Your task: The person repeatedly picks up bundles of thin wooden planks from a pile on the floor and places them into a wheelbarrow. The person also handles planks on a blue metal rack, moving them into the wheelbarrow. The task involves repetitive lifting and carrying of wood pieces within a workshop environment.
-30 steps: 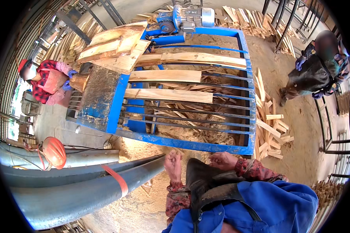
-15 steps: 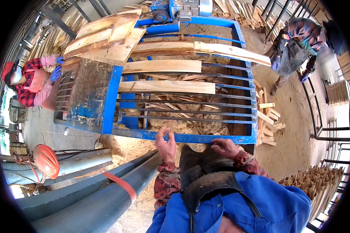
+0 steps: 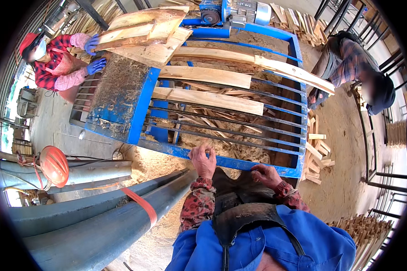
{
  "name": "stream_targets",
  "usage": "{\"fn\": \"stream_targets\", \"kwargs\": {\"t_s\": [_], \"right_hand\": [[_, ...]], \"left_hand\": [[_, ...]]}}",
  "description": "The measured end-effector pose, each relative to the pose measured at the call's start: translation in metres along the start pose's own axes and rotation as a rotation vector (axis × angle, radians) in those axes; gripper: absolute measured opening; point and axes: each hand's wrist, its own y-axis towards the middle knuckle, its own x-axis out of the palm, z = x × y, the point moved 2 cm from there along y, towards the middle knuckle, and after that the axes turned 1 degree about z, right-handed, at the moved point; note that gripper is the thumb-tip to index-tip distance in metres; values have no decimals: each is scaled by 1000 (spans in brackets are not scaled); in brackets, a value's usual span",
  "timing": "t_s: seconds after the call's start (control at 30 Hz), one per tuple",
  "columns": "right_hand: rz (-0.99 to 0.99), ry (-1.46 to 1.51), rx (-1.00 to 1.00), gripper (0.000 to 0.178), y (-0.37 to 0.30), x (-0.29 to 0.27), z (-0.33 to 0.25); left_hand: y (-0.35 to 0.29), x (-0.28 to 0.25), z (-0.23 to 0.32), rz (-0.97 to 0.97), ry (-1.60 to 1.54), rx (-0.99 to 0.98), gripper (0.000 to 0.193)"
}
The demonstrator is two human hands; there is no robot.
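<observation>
My left hand (image 3: 203,161) is just at the near blue rail (image 3: 230,163) of a blue metal frame. Its fingers curl in toward the thumb, and I see nothing held in them. Farther right, my right hand (image 3: 266,176) is by the same rail, fingers bent in and nothing visible in them. Across the dark bars beyond lie two pale boards, a nearer board (image 3: 212,99) and a farther board (image 3: 208,75). Behind them a long board (image 3: 298,73) sticks out past the frame's right end. Both hands are apart from the boards.
At the left, a co-worker in blue gloves (image 3: 96,66) touches stacked boards (image 3: 144,34) on the machine. Another person (image 3: 357,63) bends at the right. Offcuts (image 3: 316,151) lie beside the frame. Large grey beams (image 3: 108,226) and an orange helmet (image 3: 54,166) are at my left.
The view has shifted, so the machine appears farther right. The person at the right has bent lower. My hands stay by the near rail, the right fingers curled more.
</observation>
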Motion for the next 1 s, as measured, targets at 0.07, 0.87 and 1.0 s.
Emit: {"fn": "stream_targets", "kwargs": {"t_s": [0.07, 0.87, 1.0], "right_hand": [[-21, 41, 22, 22, 0, -3, 0], [-264, 149, 167, 21, 15, -25, -18], [-267, 167, 170, 21, 16, -25, -12]], "left_hand": [[-1, 2, 4, -9, 15, 7, 25], [12, 16, 29, 42, 341, -1, 17], [12, 17, 30, 12, 351, -13, 17]]}}
